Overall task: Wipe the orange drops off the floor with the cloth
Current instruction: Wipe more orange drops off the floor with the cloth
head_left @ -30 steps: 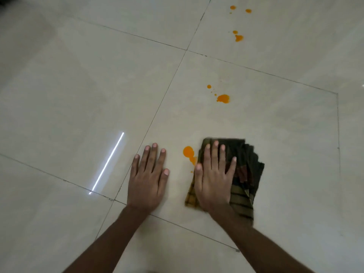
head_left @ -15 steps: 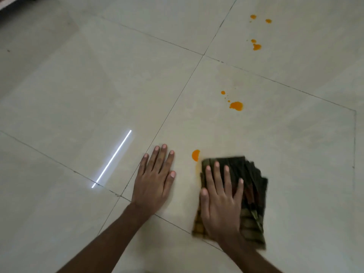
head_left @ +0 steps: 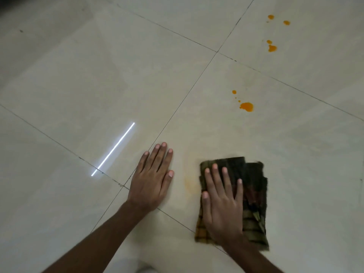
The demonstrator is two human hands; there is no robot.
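Cloth lies under my right hand, fingers spread flat; left hand splayed on floor. I should press evenly, sweeping over the faint smear toward orange drops.

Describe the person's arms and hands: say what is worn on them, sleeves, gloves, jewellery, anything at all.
Nothing is worn. The left hand and right hand are bare, with no gloves, rings or watch. Both forearms are bare up to the frame's bottom edge, with no sleeve or cuff showing. Fingernails are short and unpainted.

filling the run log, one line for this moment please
right hand flat on dark checked cloth | left hand on floor | orange drops ahead
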